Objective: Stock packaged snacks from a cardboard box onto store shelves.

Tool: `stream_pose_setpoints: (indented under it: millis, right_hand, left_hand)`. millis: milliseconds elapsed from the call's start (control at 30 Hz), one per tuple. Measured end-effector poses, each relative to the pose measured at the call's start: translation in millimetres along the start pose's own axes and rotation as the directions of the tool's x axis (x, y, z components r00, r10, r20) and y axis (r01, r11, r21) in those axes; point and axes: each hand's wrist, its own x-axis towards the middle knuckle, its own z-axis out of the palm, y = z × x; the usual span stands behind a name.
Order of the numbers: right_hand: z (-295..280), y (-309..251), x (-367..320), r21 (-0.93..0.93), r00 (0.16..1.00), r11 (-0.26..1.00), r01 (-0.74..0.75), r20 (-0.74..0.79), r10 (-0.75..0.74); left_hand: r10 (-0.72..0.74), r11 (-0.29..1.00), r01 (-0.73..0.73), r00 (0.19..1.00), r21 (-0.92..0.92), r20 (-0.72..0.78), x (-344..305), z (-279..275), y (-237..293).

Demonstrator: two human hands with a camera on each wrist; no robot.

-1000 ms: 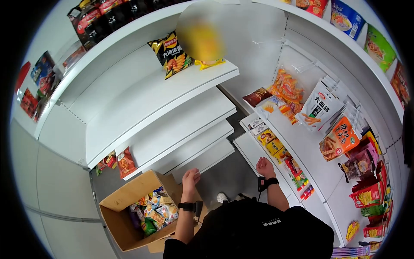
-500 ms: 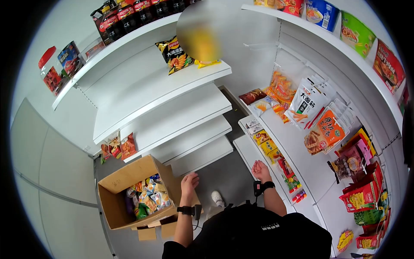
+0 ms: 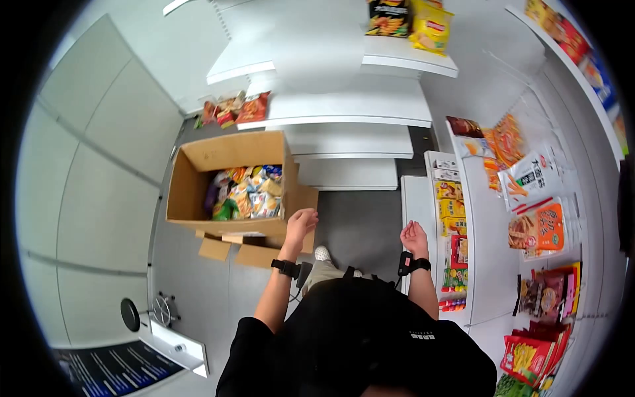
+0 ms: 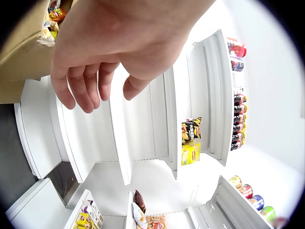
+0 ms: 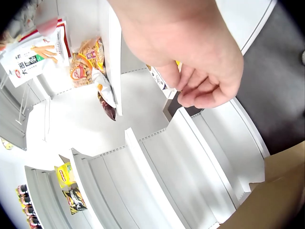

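Note:
My left hand [image 3: 301, 228] hangs empty beside the right edge of an open cardboard box [image 3: 231, 149], its fingers loosely bent. Packaged snacks [image 3: 250, 195] fill part of that box. In the left wrist view the same hand [image 4: 119, 47] has its fingers apart, pointing down, with white shelves behind them. My right hand [image 3: 415, 238] is also empty, palm up with loosely curled fingers, near the lower right shelf with its small yellow packets [image 3: 452, 208]. The right wrist view shows this hand [image 5: 200, 67] with nothing in its fingers.
Black [image 3: 387, 18] and yellow [image 3: 431, 28] chip bags stand on an upper shelf ahead. Red snack bags [image 3: 253, 108] sit behind the box. Hanging snack pouches [image 3: 539, 228] line the right rack. Box flaps [image 3: 258, 256] stick out near my feet. A round stool [image 3: 130, 315] stands lower left.
My head view has turned left and downward, so the box now appears higher and nearer the middle, and the stool has come into sight. Both hands stay empty, held low in front of me.

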Motion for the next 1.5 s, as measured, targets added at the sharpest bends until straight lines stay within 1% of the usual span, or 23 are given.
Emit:
stream_pose_setpoints:
  millis: [133,333,533,567,700,900,1100,1200,1300,1500]
  right_hand:
    - [16,18,4,-0.08,0.998,0.996,-0.049,0.024,0.051]
    - [55,63,18,-0.175,0.992,0.978,-0.116,0.026,0.123]
    - [97,136,33,-0.26,0.974,0.944,-0.202,0.051,0.222]
    - [102,150,34,-0.292,0.971,0.934,-0.206,0.056,0.232]
    - [131,200,25,-0.312,0.966,0.924,-0.223,0.057,0.252]
    - [165,260,29,-0.362,0.965,0.907,-0.214,0.063,0.253]
    - [197,319,29,-0.384,0.954,0.895,-0.225,0.101,0.284]
    - [209,342,31,-0.433,0.946,0.869,-0.239,0.098,0.309]
    - [220,357,28,-0.485,0.926,0.837,-0.251,0.13,0.354]
    - [241,379,41,-0.554,0.927,0.794,-0.25,0.101,0.362]
  left_hand:
    - [-0.007,1.0,0.004,0.995,-0.03,-0.095,-15,-16,5]
    - [0.0,0.996,-0.017,0.98,-0.083,-0.198,-23,-66,2]
    - [-0.015,0.989,-0.03,0.955,-0.147,-0.297,-29,-137,7]
    - [-0.015,0.991,-0.032,0.942,-0.133,-0.335,-32,-148,8]
    - [-0.034,0.988,-0.022,0.935,-0.153,-0.352,-29,-188,14]
    - [-0.041,0.984,-0.02,0.943,-0.177,-0.331,-11,-244,25]
    - [-0.046,0.988,-0.016,0.922,-0.156,-0.385,-6,-286,44]
    - [-0.052,0.986,-0.019,0.913,-0.168,-0.405,-2,-301,49]
    - [-0.048,0.983,-0.029,0.909,-0.179,-0.413,3,-308,46]
    - [-0.091,0.977,-0.005,0.896,-0.215,-0.434,13,-311,42]
